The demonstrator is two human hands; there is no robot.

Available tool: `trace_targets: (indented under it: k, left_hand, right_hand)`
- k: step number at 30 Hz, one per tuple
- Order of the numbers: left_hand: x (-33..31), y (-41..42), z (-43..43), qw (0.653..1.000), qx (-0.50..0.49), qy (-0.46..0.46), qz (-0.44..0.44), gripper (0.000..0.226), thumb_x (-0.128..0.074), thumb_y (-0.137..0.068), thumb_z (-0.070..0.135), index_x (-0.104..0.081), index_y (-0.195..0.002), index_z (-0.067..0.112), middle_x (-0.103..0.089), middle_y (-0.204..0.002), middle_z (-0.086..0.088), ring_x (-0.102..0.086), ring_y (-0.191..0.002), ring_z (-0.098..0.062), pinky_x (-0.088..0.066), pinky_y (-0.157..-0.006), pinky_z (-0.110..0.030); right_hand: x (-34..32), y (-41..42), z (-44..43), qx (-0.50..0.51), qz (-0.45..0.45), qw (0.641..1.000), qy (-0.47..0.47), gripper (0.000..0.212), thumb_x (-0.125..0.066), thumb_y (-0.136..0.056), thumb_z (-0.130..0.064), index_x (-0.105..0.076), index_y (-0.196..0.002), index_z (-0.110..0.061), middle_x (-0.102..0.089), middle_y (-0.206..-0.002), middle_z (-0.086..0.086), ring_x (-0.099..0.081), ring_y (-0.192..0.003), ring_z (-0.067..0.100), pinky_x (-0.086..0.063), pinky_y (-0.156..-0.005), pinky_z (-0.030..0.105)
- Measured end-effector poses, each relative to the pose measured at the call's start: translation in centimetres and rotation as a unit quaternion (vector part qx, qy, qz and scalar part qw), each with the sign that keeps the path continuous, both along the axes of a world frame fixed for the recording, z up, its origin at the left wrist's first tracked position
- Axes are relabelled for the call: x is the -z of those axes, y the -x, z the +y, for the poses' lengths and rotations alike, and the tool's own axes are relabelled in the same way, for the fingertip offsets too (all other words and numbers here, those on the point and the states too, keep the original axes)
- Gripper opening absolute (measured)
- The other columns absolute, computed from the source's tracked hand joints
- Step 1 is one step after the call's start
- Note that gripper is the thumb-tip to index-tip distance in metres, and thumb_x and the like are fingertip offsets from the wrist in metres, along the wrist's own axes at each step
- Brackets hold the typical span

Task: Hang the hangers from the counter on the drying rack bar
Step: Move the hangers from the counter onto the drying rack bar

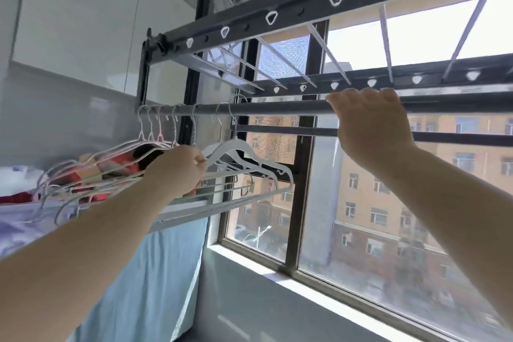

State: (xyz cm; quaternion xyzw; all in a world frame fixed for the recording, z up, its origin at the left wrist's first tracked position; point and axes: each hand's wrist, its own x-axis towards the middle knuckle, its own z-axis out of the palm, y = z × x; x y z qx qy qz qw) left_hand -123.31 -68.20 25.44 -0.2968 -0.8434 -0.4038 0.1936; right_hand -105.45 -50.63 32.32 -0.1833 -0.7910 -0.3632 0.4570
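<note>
The right hand [372, 122] grips the drying rack bar [272, 109], its fingers curled over the rod. The left hand [177, 171] closes narrowly on the white hangers [247, 157], pinching them at the shoulder. Their hooks sit over the bar's left stretch, beside a bunch of thin wire hangers [111, 159] hooked nearer the wall. A blue cloth [166, 258] hangs below, beside the window [388, 230].

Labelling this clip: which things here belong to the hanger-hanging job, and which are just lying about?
Job: silver round rack bar, gripped by the right hand; white plastic hanger, held by the left hand; thin wire hangers on the bar.
Lying about: pale blue hanging cloth; red patterned bundle.
</note>
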Motion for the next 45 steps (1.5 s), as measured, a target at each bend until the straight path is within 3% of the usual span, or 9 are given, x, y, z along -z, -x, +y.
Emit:
trace_targets:
  k: [11,17,24,31,33,36,39,42,45]
  left_hand:
    - [0.3,0.6,0.7,0.999,-0.015,0.031,0.033,0.018,-0.043,-0.094,0.019,-0.059,-0.098,0.01,-0.062,-0.067,-0.002,-0.06,-0.053,-0.016,-0.055,-0.067,-0.036]
    - [0.4,0.0,0.7,0.997,-0.021,0.053,0.059,0.017,-0.042,-0.093,0.02,-0.058,-0.095,0.014,-0.069,-0.076,-0.006,-0.059,-0.054,-0.016,-0.049,-0.059,-0.029]
    - [-0.3,-0.4,0.3,0.996,-0.016,0.079,0.049,0.021,-0.046,-0.092,0.029,-0.059,-0.09,0.014,-0.07,-0.081,-0.009,-0.064,-0.068,-0.025,-0.053,-0.07,-0.037]
    - [-0.5,-1.1,0.0,0.991,-0.034,0.115,0.063,0.021,-0.049,-0.09,0.027,-0.063,-0.093,0.012,-0.066,-0.074,-0.005,-0.057,-0.059,-0.018,-0.039,-0.051,-0.025]
    - [-0.6,-1.3,-0.1,0.987,-0.052,0.122,0.087,0.023,-0.049,-0.09,0.029,-0.062,-0.101,0.013,-0.061,-0.072,-0.001,-0.05,-0.056,-0.013,-0.032,-0.048,-0.023]
    - [-0.9,-1.8,-0.5,0.982,-0.07,0.118,0.128,0.034,-0.049,-0.09,0.033,-0.053,-0.119,0.015,-0.065,-0.102,-0.002,-0.056,-0.073,-0.014,-0.041,-0.06,-0.026]
    - [-1.0,-3.1,-0.8,0.98,-0.067,0.077,0.172,0.038,-0.049,-0.09,0.03,-0.05,-0.125,0.015,-0.055,-0.128,-0.003,-0.054,-0.109,-0.019,-0.04,-0.083,-0.029]
    - [-0.7,-4.8,-1.1,0.978,-0.037,0.03,0.203,0.033,-0.051,-0.09,0.026,-0.054,-0.121,0.016,-0.056,-0.127,-0.002,-0.052,-0.11,-0.016,-0.037,-0.083,-0.027]
    - [0.0,-7.2,-1.1,0.978,0.015,-0.003,0.21,0.028,-0.053,-0.089,0.022,-0.056,-0.116,0.016,-0.062,-0.106,0.003,-0.05,-0.092,-0.006,-0.034,-0.08,-0.021]
  right_hand:
    - [0.2,0.1,-0.1,0.004,-0.001,1.0,0.017,0.039,-0.037,-0.093,-0.007,-0.038,-0.132,-0.01,-0.051,-0.127,0.01,-0.048,-0.114,0.031,-0.03,-0.096,0.04]
    - [0.2,0.7,0.1,-0.005,0.001,1.0,0.026,0.039,-0.039,-0.091,-0.006,-0.039,-0.13,-0.01,-0.051,-0.126,0.01,-0.046,-0.113,0.031,-0.026,-0.096,0.039]
    - [0.5,0.9,0.7,-0.029,0.011,0.999,0.018,0.041,-0.044,-0.088,-0.003,-0.045,-0.129,-0.005,-0.054,-0.123,0.016,-0.048,-0.111,0.035,-0.027,-0.099,0.044]
    - [0.2,0.6,0.4,-0.025,0.006,0.999,0.038,0.043,-0.04,-0.09,-0.004,-0.04,-0.132,-0.008,-0.049,-0.13,0.013,-0.042,-0.119,0.032,-0.02,-0.104,0.042]
    - [0.3,0.6,0.3,-0.023,0.014,0.999,0.028,0.041,-0.049,-0.085,-0.001,-0.047,-0.126,-0.005,-0.054,-0.123,0.016,-0.046,-0.116,0.035,-0.025,-0.103,0.044]
    - [0.8,0.7,1.1,-0.088,0.067,0.993,-0.037,0.038,-0.07,-0.06,0.007,-0.063,-0.098,0.004,-0.067,-0.094,0.023,-0.061,-0.095,0.044,-0.044,-0.089,0.054]
    - [1.4,0.7,1.2,-0.113,0.089,0.985,-0.093,0.029,-0.048,-0.069,-0.003,-0.064,-0.092,0.002,-0.068,-0.093,0.019,-0.062,-0.096,0.042,-0.043,-0.093,0.046]
    - [2.0,0.0,1.3,-0.135,0.084,0.983,-0.091,0.033,-0.04,-0.069,-0.007,-0.064,-0.091,0.0,-0.067,-0.095,0.017,-0.062,-0.098,0.04,-0.027,-0.095,0.043]
    - [2.9,-1.3,1.1,-0.153,0.062,0.983,-0.083,0.027,-0.065,-0.061,0.001,-0.066,-0.088,0.0,-0.067,-0.096,0.018,-0.063,-0.096,0.039,-0.043,-0.093,0.045]
